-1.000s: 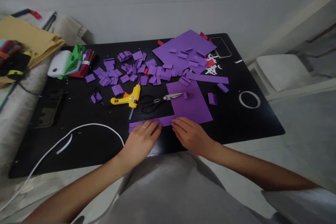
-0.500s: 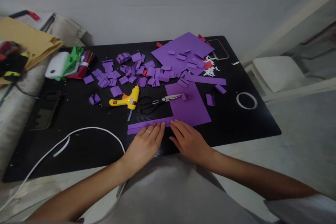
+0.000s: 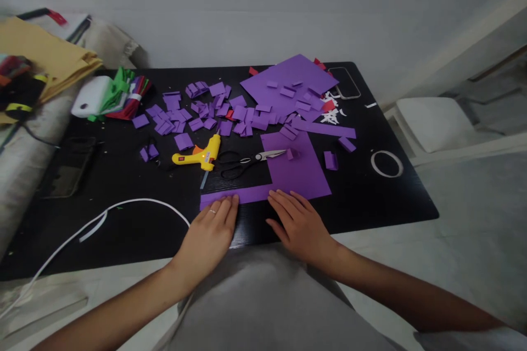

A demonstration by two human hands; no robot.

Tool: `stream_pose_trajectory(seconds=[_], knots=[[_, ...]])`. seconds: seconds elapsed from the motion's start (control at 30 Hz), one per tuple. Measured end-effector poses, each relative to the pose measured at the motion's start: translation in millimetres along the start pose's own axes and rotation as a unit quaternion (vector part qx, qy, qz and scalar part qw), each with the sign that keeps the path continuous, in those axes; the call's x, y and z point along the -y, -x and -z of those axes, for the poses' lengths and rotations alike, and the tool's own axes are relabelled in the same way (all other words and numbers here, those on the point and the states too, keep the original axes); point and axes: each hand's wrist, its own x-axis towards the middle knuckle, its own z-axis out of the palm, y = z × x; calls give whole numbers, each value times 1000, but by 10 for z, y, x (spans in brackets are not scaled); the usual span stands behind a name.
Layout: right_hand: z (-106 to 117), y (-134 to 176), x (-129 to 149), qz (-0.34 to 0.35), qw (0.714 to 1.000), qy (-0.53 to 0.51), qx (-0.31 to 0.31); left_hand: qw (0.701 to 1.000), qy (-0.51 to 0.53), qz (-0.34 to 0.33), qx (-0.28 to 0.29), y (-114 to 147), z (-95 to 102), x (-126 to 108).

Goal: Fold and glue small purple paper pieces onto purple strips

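A long folded purple paper strip [image 3: 251, 194] lies along the front of the black table. My left hand [image 3: 212, 233] presses its fingertips on the left part of the strip, fingers stretched and flat. My right hand [image 3: 302, 225] rests with extended fingers on the strip's right end, by the lower edge of a purple sheet [image 3: 298, 175]. Neither hand grips anything. Just beyond the strip are black-handled scissors [image 3: 247, 162], their blades reaching over the sheet. A yellow glue gun [image 3: 200, 155] lies left of them with its glue stick pointing toward me.
Several small folded purple pieces [image 3: 181, 115] are scattered across the table [image 3: 135, 241]. Another purple sheet [image 3: 284, 74] is at the back. A tape ring [image 3: 387, 164] lies right, a white cable [image 3: 142, 201] curves left, and bundled coloured paper or felt [image 3: 119, 96] sits back left.
My left hand has slid left along the purple strip, uncovering more of its middle. My right hand stays at the right end, its fingers slightly more spread.
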Motion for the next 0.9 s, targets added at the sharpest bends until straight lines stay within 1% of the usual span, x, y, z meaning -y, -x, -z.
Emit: stream_pose_trajectory(seconds=[0.1, 0.2, 0.3, 0.53, 0.67, 0.9], knots=[[-19, -7, -7, -1, 1000, 2, -9, 1000, -19, 12, -15, 121, 43, 112], [-33, -35, 1, -3, 1000, 8, -4, 999, -37, 16, -19, 189, 77, 163], [-38, -89, 46, -15, 1000, 21, 9, 998, -50, 23, -11, 206, 81, 150], [-47, -183, 170, -42, 995, 64, 70, 997, -48, 53, 7, 223, 68, 69], [-45, -130, 152, -49, 992, 74, 86, 997, -40, 66, 28, 232, 87, 57], [34, 49, -5, -82, 988, 118, 63, 996, -56, 62, 11, 228, 72, 75]])
